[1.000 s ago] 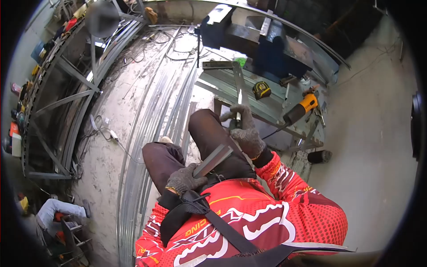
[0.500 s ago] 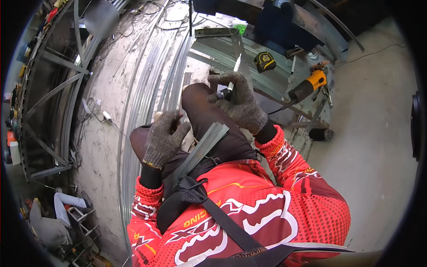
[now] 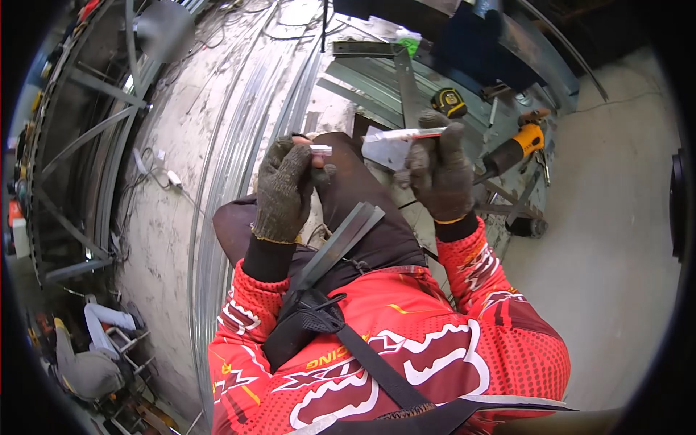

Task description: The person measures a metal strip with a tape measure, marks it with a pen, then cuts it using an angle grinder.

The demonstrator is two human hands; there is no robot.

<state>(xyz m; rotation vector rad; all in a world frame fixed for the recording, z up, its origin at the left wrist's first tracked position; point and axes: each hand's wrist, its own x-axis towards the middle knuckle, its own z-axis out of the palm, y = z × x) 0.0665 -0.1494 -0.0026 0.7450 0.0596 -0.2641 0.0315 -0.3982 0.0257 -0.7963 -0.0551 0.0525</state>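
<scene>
My left hand (image 3: pixel 284 190), in a grey knitted glove, pinches a small white cap-like piece (image 3: pixel 321 150) above my knee. In my right hand (image 3: pixel 444 165), also gloved, a slim white marker pen (image 3: pixel 399 135) lies nearly level, its far end pointing left toward the other hand. A gap separates the pen from the white piece. Across my lap, below both hands, rests a grey metal channel piece (image 3: pixel 339 243). A yellow and black tape measure (image 3: pixel 449 102) sits on metal just beyond my right hand.
A yellow and black angle grinder (image 3: pixel 516 148) lies to the right. Long metal profiles (image 3: pixel 250 138) run along the floor on the left, near a steel frame (image 3: pixel 98 181). A metal bracket (image 3: pixel 402 76) stands ahead. Another person (image 3: pixel 90 366) crouches at lower left.
My left hand has risen and now pinches the small white piece. My right hand has shifted right, and the marker has turned from steeply slanted to nearly level.
</scene>
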